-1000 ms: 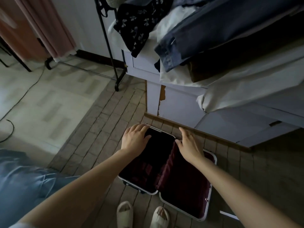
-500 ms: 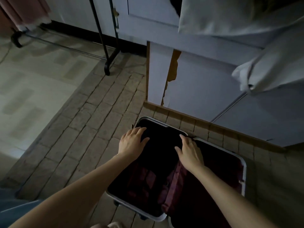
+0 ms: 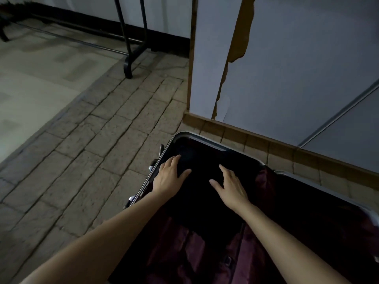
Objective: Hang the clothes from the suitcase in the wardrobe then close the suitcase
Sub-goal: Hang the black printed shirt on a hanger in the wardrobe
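suitcase lies open; left hand and right hand, fingers spread flat (holding nothing), likely feel beneath for clothes.

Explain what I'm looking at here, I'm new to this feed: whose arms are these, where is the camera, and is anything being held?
There is no machine: a person works bare-handed, and the single camera sits on their head, looking forward and down. The left hand and right hand both lie flat, fingers spread, on something dark inside the open suitcase, which sits on the tiled floor. It is too dark to tell what the dark thing is. Neither hand grips anything. Dark red lining shows nearer the camera. Behind stand a pale cabinet and the black foot of a rack.
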